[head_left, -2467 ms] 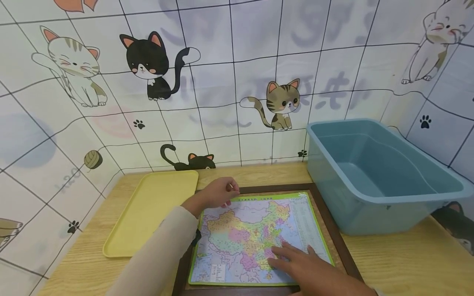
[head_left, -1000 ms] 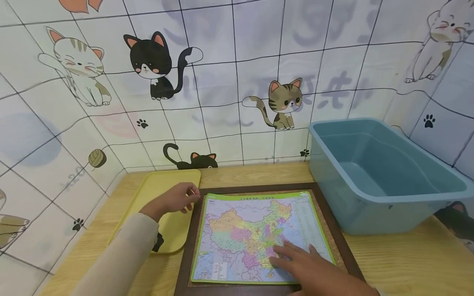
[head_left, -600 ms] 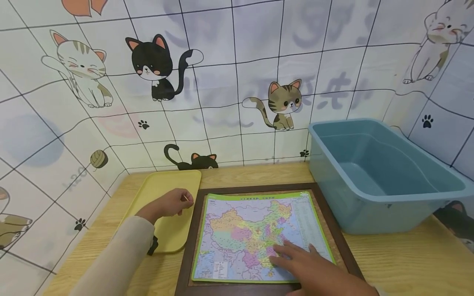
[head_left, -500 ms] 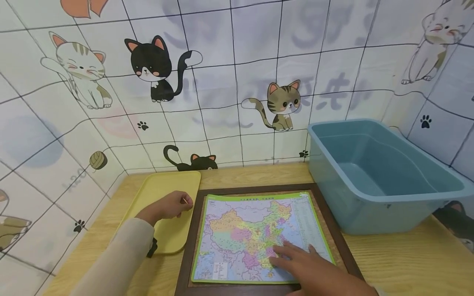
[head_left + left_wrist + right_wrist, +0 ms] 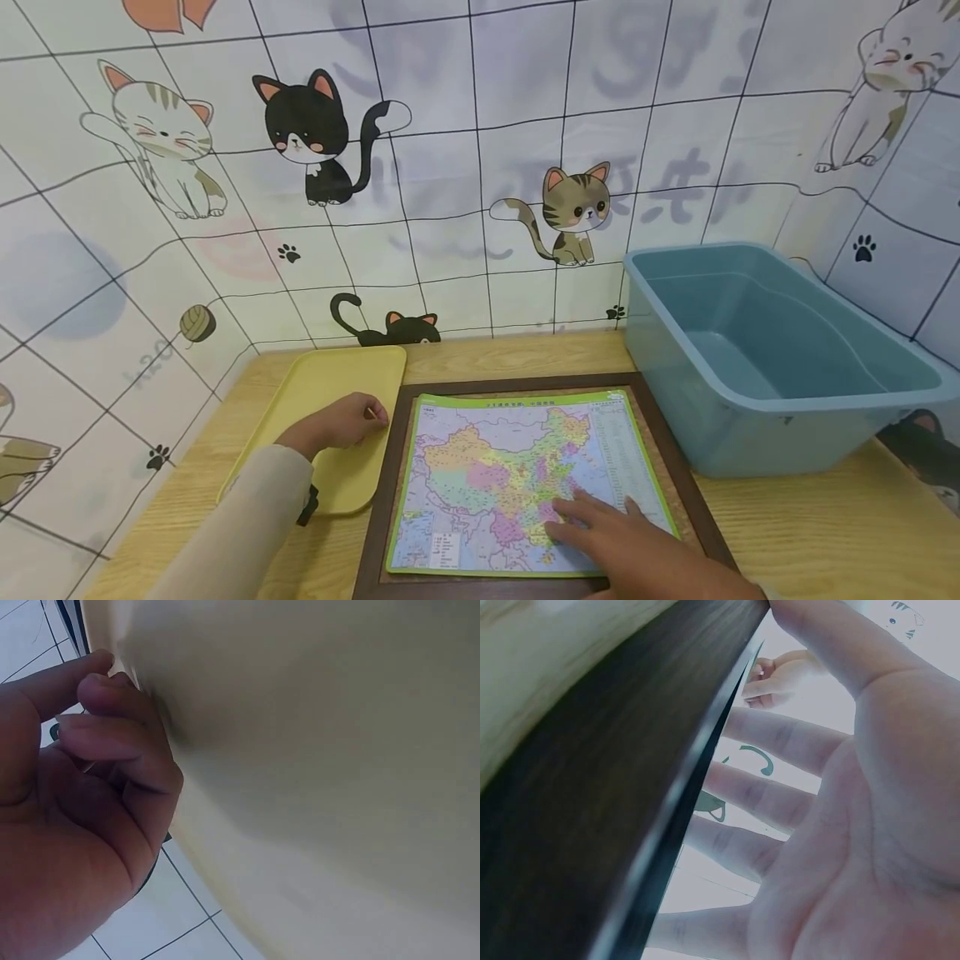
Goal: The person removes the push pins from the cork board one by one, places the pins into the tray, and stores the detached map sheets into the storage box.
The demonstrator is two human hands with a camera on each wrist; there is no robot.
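A yellow tray (image 5: 341, 371) lies at the left, and my left hand (image 5: 348, 421) is low over its right side. Thumb and forefinger meet near the tray's surface, the other fingers curled; I cannot tell whether something small is between the tips. The left wrist view shows these curled fingers (image 5: 120, 742) close to the pale tray. My right hand (image 5: 618, 537) rests with spread fingers on the lower right of a colourful, green-edged map (image 5: 487, 475). The map lies flat on a cork board with a dark brown frame (image 5: 517, 384). In the right wrist view the fingers (image 5: 754, 799) are straight.
A large blue-grey tub (image 5: 727, 442) stands on the wood-grain table (image 5: 780, 533) at the right, beside the board. A cat-patterned, gridded wall covering (image 5: 450, 183) rises behind the table. A black wrist device (image 5: 308, 504) shows under the left sleeve.
My left hand has moved from the map's upper left corner leftward and down to the tray, then dipped slightly lower over it. The right hand has stayed on the map.
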